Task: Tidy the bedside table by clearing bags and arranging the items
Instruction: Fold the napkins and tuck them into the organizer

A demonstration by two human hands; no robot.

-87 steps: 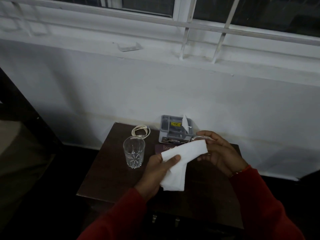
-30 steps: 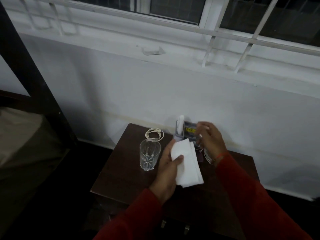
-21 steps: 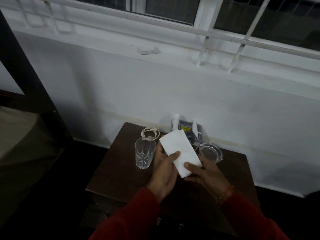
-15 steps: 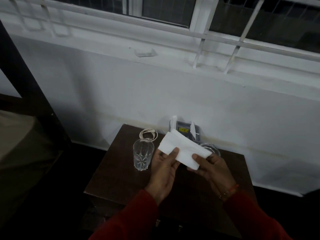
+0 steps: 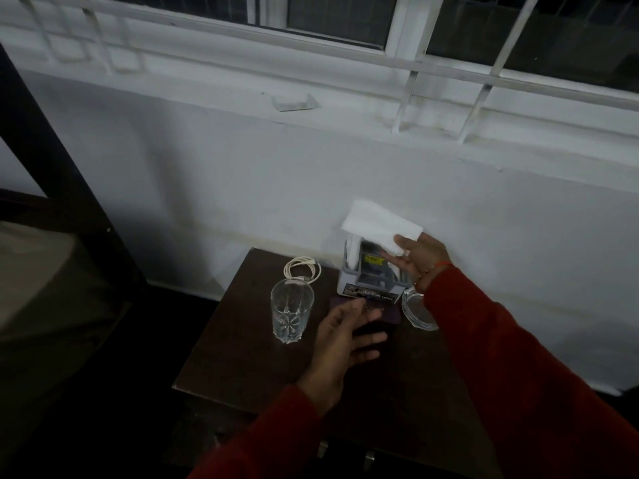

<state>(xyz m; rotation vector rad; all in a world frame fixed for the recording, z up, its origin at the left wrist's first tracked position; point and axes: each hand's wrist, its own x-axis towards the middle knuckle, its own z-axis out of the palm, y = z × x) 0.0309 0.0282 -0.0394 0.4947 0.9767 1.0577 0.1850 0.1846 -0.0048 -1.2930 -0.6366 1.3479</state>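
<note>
- Nearest, at the lower middle of the frame, the left hand (image 5: 340,335) hovers over the dark wooden table (image 5: 242,347), fingers spread and relaxed, holding nothing.
- Just left of that hand a clear drinking glass (image 5: 291,314) stands upright on the table; under its fingertips lies a dark flat booklet (image 5: 389,314).
- Right of centre, a round glass dish (image 5: 415,311) shows partly from under the red sleeve.
- Behind the glass lies a coiled white cable (image 5: 303,270).
- Further back, by the wall, sits a grey box (image 5: 370,281) with tissue standing in it.
- Farthest, the right hand (image 5: 420,255) pinches a folded white tissue (image 5: 380,228) by its right corner between thumb and fingers; the sheet sticks out up and left of the grip, just above the box.
</note>
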